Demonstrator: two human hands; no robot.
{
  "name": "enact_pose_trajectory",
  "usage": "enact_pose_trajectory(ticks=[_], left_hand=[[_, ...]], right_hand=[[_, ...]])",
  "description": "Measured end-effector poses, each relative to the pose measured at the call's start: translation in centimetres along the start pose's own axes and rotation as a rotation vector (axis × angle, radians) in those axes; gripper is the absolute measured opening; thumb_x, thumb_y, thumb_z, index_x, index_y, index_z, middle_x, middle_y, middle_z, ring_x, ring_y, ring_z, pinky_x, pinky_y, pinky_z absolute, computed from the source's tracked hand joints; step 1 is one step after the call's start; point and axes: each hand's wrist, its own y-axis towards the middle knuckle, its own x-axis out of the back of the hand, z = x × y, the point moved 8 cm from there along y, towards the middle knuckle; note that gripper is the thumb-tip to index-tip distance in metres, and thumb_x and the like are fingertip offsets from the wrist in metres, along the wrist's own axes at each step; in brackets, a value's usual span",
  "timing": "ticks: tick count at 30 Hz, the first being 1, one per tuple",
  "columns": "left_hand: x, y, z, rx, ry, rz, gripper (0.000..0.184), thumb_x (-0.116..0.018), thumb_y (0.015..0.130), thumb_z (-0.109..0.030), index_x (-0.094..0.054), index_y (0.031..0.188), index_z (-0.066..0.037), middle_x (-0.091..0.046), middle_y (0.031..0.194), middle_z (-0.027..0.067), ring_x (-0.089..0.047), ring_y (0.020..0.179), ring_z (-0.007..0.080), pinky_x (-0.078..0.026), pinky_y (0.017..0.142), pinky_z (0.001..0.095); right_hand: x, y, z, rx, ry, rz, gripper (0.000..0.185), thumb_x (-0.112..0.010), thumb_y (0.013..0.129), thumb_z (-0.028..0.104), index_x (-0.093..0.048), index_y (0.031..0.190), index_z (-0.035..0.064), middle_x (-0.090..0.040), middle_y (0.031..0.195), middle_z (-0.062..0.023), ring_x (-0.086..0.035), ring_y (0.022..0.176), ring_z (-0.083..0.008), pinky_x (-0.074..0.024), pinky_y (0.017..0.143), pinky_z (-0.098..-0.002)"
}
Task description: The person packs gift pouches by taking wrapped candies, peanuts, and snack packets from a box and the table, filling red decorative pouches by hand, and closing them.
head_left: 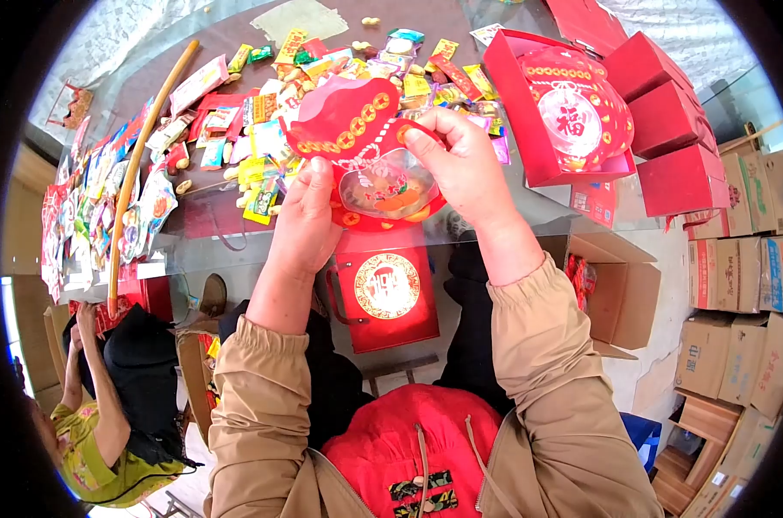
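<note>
Between my hands is a red pouch-shaped gift bag (pixel 388 186) with a gold-coin band, a printed white cord and a clear window. Some coloured contents show through the window. My left hand (pixel 308 207) grips the bag's left side with the thumb on top. The right hand (pixel 457 160) pinches its upper right edge between thumb and fingers. Just beyond the bag lies a heap of wrapped sweets and peanuts (pixel 262 121). Below it, a red gift box (pixel 391 298) with a round gold emblem hangs near the table edge.
An open red box (pixel 529 164) holding similar red bags stands to the right, beside stacked red boxes (pixel 672 138). A wooden stick (pixel 141 155) crosses the sweets at left. Cardboard cartons (pixel 736 268) line the right side. Another person (pixel 106 432) sits at lower left.
</note>
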Motion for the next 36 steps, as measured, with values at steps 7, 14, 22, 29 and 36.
enact_pose_trajectory(ticks=[7,14,22,29,36], left_hand=[[-0.8,-0.2,-0.2,0.015,0.144,-0.007,0.04,-0.073,0.089,-0.008,-0.058,0.125,-0.002,-0.069,0.116,0.0077,-0.067,0.104,0.0178,-0.055,0.093,0.0371],[-1.4,-0.1,-0.2,-0.007,0.141,-0.081,0.041,-0.075,0.086,-0.004,-0.059,0.123,-0.002,-0.069,0.115,0.0077,-0.068,0.101,0.0181,-0.056,0.09,0.036],[-1.0,0.3,0.2,-0.03,0.177,-0.132,0.049,-0.076,0.084,0.0,-0.053,0.126,-0.002,-0.069,0.113,0.0096,-0.069,0.099,0.0188,-0.058,0.087,0.0352],[-1.2,-0.1,-1.1,-0.067,0.278,-0.175,0.044,-0.067,0.088,0.005,-0.05,0.128,-0.001,-0.067,0.117,0.0101,-0.068,0.104,0.0201,-0.055,0.093,0.0366],[0.5,-0.3,-2.7,-0.122,0.309,-0.21,0.047,-0.069,0.086,0.004,-0.052,0.129,-0.003,-0.067,0.118,0.0091,-0.067,0.104,0.0174,-0.056,0.09,0.0324]], right_hand=[[-0.2,-0.1,0.0,-0.018,0.005,-0.003,0.014,-0.069,0.091,0.012,-0.064,0.088,-0.0008,-0.064,0.081,-0.0031,-0.056,0.076,-0.0073,-0.0482,0.068,-0.0286],[-0.6,-0.3,0.0,-0.028,0.047,0.022,0.014,-0.064,0.097,0.011,-0.058,0.085,0.0061,-0.054,0.082,0.0077,-0.047,0.076,-0.001,-0.0418,0.066,-0.0206],[-0.5,-0.4,-0.1,-0.038,0.055,0.006,0.014,-0.068,0.092,0.013,-0.063,0.086,0.0001,-0.062,0.075,-0.001,-0.053,0.071,-0.0064,-0.0462,0.064,-0.0273],[0.7,-0.2,-0.4,0.019,0.024,0.01,0.015,-0.068,0.092,0.012,-0.062,0.084,0.0009,-0.057,0.071,0.0012,-0.05,0.068,-0.0051,-0.0436,0.06,-0.0258],[-0.2,-1.4,-0.5,-0.09,0.041,0.218,0.016,-0.065,0.093,0.012,-0.061,0.081,0.002,-0.057,0.071,0.0033,-0.052,0.068,-0.0035,-0.0433,0.059,-0.0247]])
